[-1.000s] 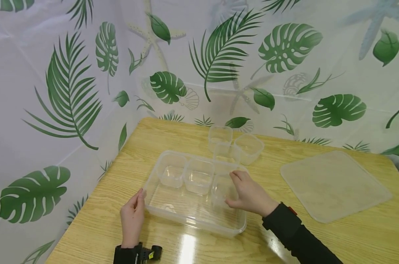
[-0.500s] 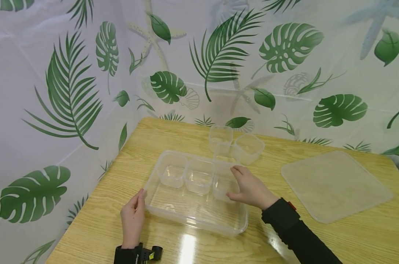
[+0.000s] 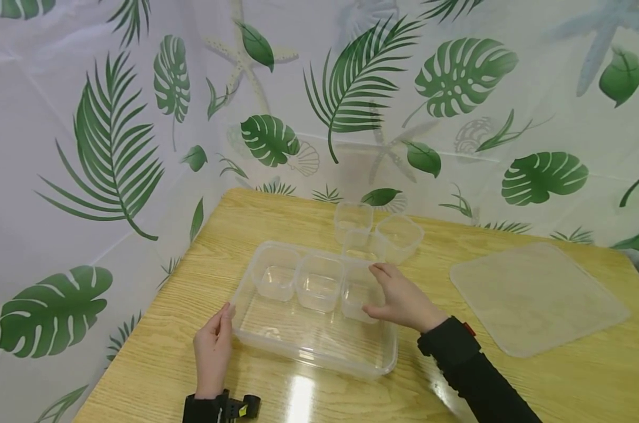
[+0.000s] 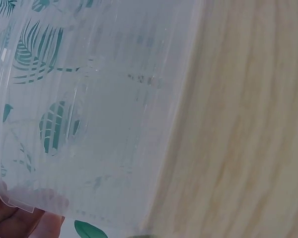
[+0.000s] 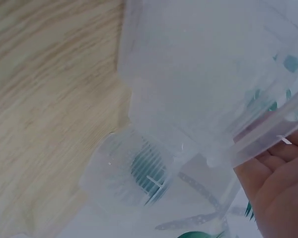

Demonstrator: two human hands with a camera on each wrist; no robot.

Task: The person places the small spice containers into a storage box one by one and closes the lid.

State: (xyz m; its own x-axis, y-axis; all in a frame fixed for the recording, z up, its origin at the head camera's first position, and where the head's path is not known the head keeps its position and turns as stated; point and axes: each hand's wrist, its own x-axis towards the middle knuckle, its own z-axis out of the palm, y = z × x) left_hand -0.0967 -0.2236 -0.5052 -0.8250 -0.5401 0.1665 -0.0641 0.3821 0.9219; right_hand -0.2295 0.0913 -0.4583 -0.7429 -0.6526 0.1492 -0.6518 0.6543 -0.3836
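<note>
A large clear plastic box (image 3: 298, 335) stands uncovered on the table. My left hand (image 3: 212, 346) grips its left rim; in the left wrist view, the fingertips (image 4: 27, 218) show at the box's edge. Two small clear containers (image 3: 276, 276) (image 3: 319, 285) sit side by side along the box's far wall. A third small container (image 3: 357, 299) stands to their right inside the box. My right hand (image 3: 404, 299) holds it, thumb on the near side and fingers on the far side. In the right wrist view, box walls partly hide that hand (image 5: 283, 183).
Several more small clear containers (image 3: 399, 235) stand on the table just behind the box. A flat translucent lid (image 3: 538, 299) lies to the right on the wooden table (image 3: 155, 364). A leaf-patterned curtain (image 3: 351, 88) hangs behind and along the left.
The third small container has shifted slightly right and sits more level in the row. My right hand has moved a little with it. My left hand stays at the box's rim.
</note>
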